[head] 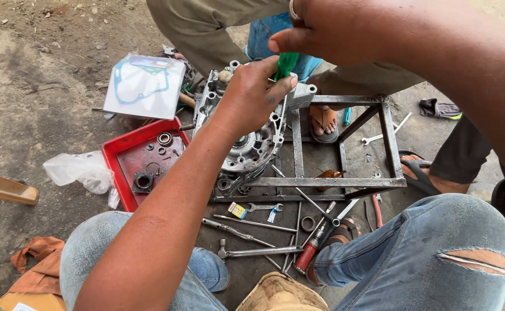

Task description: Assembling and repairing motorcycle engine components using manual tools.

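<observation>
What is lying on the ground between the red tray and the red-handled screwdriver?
In the head view, between the red tray and the red-handled screwdriver lie a small yellow box, a wrench and long metal rods.

One engine case [247, 144] sits on one steel frame [344, 181]. One red tray [123, 155], one gasket packet [145, 86], one clear bag [80, 170], one orange rag [39, 265], one red-handled screwdriver [309, 253], two sandalled feet [324, 120] beyond the frame.
</observation>
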